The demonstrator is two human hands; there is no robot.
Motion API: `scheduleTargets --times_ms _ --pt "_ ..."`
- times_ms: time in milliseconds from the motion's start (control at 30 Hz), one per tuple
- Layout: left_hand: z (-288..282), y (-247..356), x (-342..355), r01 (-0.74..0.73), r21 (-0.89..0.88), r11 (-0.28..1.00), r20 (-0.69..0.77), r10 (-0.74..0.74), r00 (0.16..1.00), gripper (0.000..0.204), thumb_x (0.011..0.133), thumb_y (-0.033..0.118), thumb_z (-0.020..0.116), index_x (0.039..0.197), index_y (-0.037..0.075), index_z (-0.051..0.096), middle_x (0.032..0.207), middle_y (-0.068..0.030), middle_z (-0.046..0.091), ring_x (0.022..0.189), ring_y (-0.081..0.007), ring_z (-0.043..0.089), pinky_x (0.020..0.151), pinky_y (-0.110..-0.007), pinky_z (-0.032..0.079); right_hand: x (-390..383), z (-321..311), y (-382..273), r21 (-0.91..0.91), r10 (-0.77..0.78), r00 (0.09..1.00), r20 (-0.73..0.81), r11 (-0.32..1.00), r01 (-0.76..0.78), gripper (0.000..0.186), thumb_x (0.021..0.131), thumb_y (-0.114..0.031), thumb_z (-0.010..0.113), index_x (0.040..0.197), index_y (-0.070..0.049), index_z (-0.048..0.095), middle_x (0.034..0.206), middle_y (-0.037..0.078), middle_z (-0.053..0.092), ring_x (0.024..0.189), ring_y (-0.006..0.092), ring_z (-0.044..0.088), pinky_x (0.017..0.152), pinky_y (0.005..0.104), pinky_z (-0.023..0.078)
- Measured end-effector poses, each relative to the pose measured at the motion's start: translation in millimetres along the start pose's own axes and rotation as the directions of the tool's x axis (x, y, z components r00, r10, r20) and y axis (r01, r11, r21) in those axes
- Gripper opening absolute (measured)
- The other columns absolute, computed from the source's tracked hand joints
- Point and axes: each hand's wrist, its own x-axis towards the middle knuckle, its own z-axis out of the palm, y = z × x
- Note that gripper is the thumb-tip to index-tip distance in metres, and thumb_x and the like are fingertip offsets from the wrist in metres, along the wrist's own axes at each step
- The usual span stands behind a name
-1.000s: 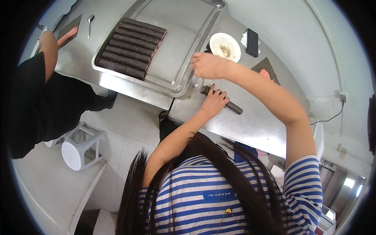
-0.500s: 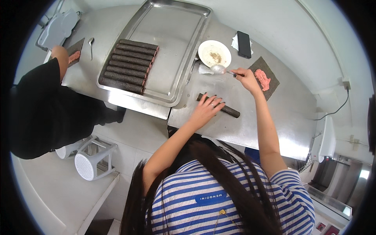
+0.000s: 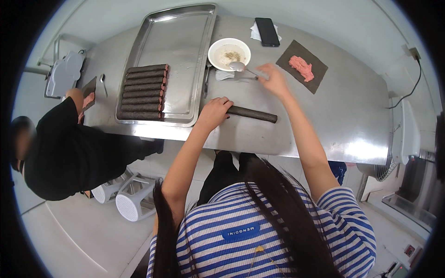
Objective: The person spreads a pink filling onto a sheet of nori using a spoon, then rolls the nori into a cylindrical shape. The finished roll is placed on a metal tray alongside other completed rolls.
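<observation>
A dark seaweed roll (image 3: 252, 114) lies on the steel table, with my left hand (image 3: 214, 113) closed round its left end. To its upper right, my right hand (image 3: 274, 80) is slightly blurred, its fingers apart beside the handle end of a metal spoon (image 3: 237, 66). The spoon's head overlaps the near rim of a white bowl (image 3: 211, 54) of cloudy liquid with brown specks. A dark seaweed sheet (image 3: 317, 74) lies beyond my right hand, bearing a lump of pink minced filling (image 3: 301, 68).
A large metal tray (image 3: 178, 44) at left holds several finished rolls (image 3: 141, 99). A black phone (image 3: 267, 32) lies on tissue at the back. Left of the tray are another spoon (image 3: 103, 85) and a black-clothed co-worker (image 3: 69, 139). White stools (image 3: 130, 204) stand below.
My left hand has gone from lying over the roll to closing on its left end. The spoon has shifted onto the bowl's rim, and my right hand's fingers have parted from its handle.
</observation>
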Motion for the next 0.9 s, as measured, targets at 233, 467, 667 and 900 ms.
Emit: scheduleTargets --times_ms 233,467,667,900 --pt "-5 1 14 -0.061 0.055 0.997 0.034 0.059 0.998 0.032 0.068 0.011 0.075 0.098 0.009 0.062 0.095 -0.0056 0.062 0.096 -0.0252 0.061 0.088 -0.039 0.046 -87 46 -54 -0.257 -0.119 0.965 0.232 0.950 0.179 0.030 0.073 -0.012 0.071 0.100 0.000 0.063 0.102 0.014 0.057 0.101 0.0314 0.055 0.088 0.0405 0.048" --pt "-8 3 13 -0.037 0.071 0.997 0.068 0.033 0.997 0.030 0.071 0.009 0.073 0.098 0.008 0.062 0.094 -0.0071 0.063 0.095 -0.0264 0.060 0.090 -0.038 0.045 -121 34 -31 -0.333 -0.034 0.990 0.135 0.940 0.077 0.022 0.075 -0.004 0.064 0.096 0.001 0.061 0.101 0.015 0.056 0.102 0.0324 0.055 0.086 0.0407 0.049" --pt "-8 7 6 0.006 0.075 0.997 0.102 -0.013 0.995 0.029 0.071 0.010 0.073 0.098 0.008 0.062 0.095 -0.0077 0.063 0.095 -0.0276 0.061 0.089 -0.039 0.045 -114 8 -40 -0.197 -0.064 0.975 0.213 0.975 0.107 0.030 0.073 -0.008 0.071 0.101 -0.001 0.063 0.102 0.013 0.058 0.104 0.0317 0.056 0.088 0.0416 0.048" --pt "-21 22 -41 0.268 -0.148 0.952 0.183 -0.240 0.953 0.032 0.072 0.022 0.076 0.097 0.005 0.065 0.094 -0.0108 0.065 0.090 -0.0300 0.062 0.080 -0.039 0.048 -95 41 -46 0.020 -0.261 0.840 0.476 0.958 0.286 0.028 0.074 -0.006 0.069 0.102 -0.005 0.064 0.105 0.011 0.059 0.107 0.0302 0.055 0.091 0.0413 0.046"
